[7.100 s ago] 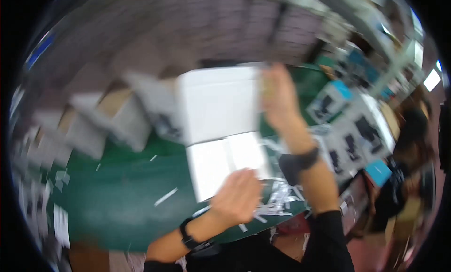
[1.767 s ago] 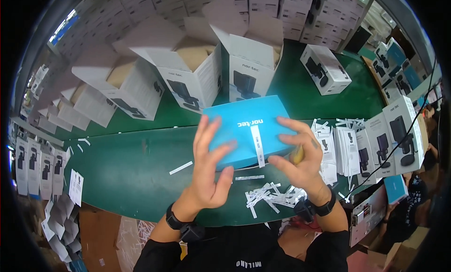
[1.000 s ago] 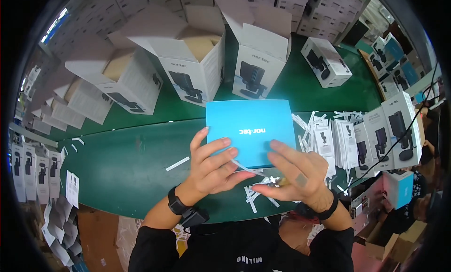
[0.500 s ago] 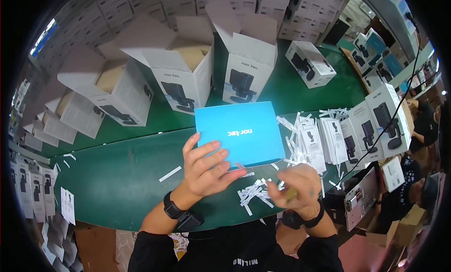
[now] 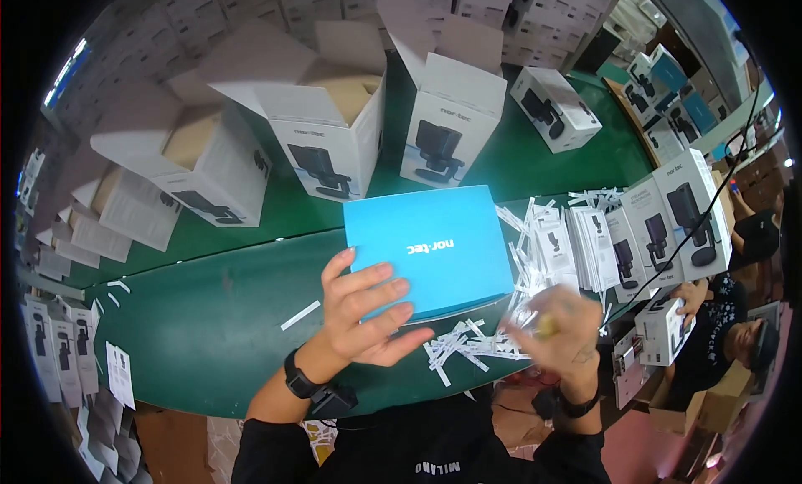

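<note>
A closed bright blue box (image 5: 455, 271) lies on the green table in front of me. My left hand (image 5: 368, 313) rests on its near left part, fingers spread flat over the top, thumb stretched out beyond the near edge. Off the box's near right corner is my right hand (image 5: 561, 329), smeared by motion. Something small and yellowish shows at its fingers, too blurred to name. Printed white paper strips (image 5: 459, 346) lie scattered between the hands. A single strip (image 5: 301, 315) sits left of my left hand.
Open white microphone cartons (image 5: 326, 150) stand along the far side, beside a closed carton (image 5: 555, 108). Stacked leaflets (image 5: 593, 250) and upright cartons (image 5: 689, 208) are at right, crossed by a black cable (image 5: 717, 170). A co-worker's hand (image 5: 690, 297) touches a white box (image 5: 664, 327).
My right hand has moved right, away from the box. My left thumb has come off its near edge, where a small strip showed. The co-worker's white box has moved down and left.
</note>
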Demonstrator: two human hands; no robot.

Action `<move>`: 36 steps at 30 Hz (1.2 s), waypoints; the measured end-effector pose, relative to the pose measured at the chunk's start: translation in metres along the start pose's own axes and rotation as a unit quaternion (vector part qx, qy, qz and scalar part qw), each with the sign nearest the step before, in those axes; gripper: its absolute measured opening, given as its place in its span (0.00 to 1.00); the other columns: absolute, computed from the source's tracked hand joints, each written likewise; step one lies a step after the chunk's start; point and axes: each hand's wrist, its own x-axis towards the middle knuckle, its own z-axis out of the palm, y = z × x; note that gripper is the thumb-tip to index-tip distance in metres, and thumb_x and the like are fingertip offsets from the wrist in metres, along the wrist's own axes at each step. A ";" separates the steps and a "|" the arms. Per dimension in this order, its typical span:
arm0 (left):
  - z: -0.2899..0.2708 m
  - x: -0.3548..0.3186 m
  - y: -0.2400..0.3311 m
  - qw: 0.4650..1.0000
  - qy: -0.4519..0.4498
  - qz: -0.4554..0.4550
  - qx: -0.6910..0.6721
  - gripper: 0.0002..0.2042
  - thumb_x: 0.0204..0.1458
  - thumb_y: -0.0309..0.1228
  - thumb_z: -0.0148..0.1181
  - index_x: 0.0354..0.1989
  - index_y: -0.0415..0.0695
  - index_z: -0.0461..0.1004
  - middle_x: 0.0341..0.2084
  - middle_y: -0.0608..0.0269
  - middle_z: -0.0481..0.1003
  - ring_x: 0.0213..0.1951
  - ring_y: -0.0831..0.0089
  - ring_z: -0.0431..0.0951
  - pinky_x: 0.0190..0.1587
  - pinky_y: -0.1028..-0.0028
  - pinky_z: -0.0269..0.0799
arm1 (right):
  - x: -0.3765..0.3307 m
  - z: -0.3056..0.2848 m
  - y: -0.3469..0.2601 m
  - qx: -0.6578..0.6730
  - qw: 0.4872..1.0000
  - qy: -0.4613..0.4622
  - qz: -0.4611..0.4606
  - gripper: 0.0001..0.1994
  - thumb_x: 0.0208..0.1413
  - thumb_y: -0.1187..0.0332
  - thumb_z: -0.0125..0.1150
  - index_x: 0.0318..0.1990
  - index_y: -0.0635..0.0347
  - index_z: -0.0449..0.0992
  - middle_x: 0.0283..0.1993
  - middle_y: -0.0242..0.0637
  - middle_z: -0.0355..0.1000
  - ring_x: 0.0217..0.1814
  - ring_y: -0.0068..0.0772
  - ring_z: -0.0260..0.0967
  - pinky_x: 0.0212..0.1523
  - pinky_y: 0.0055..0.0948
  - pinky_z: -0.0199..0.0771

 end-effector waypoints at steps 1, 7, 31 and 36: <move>-0.004 0.000 -0.002 1.000 -0.029 0.006 -0.006 0.23 0.41 0.41 0.74 0.44 0.54 0.70 0.44 0.65 0.75 0.50 0.60 0.73 0.64 0.46 0.54 | 0.003 -0.003 0.005 0.019 0.998 0.053 -0.011 0.19 0.35 0.63 0.79 0.18 0.56 0.69 0.26 0.33 0.74 0.20 0.29 0.71 0.18 0.24 0.68; -0.007 -0.010 -0.004 0.999 -0.028 -0.008 -0.022 0.22 0.36 0.36 0.76 0.41 0.52 0.72 0.45 0.66 0.74 0.49 0.61 0.73 0.62 0.48 0.57 | 0.062 0.024 -0.008 0.144 0.980 0.057 -0.128 0.20 0.34 0.65 0.80 0.33 0.60 0.77 0.41 0.42 0.76 0.31 0.37 0.77 0.27 0.24 0.76; 0.095 0.059 0.009 0.939 0.075 -0.238 -0.238 0.30 0.33 0.35 0.77 0.47 0.42 0.71 0.63 0.32 0.51 0.65 0.42 0.57 0.65 0.53 0.52 | 0.011 0.063 0.028 0.199 0.917 0.343 0.048 0.20 0.52 0.77 0.63 0.54 0.65 0.71 0.49 0.47 0.76 0.39 0.34 0.77 0.35 0.26 0.79; 0.250 0.153 0.022 0.937 0.220 -0.192 -0.194 0.33 0.28 0.35 0.80 0.47 0.46 0.71 0.64 0.36 0.50 0.65 0.41 0.54 0.65 0.52 0.51 | 0.000 0.085 0.069 0.347 0.779 0.428 0.300 0.26 0.58 0.79 0.53 0.65 0.69 0.59 0.58 0.49 0.71 0.27 0.17 0.67 0.26 0.19 0.69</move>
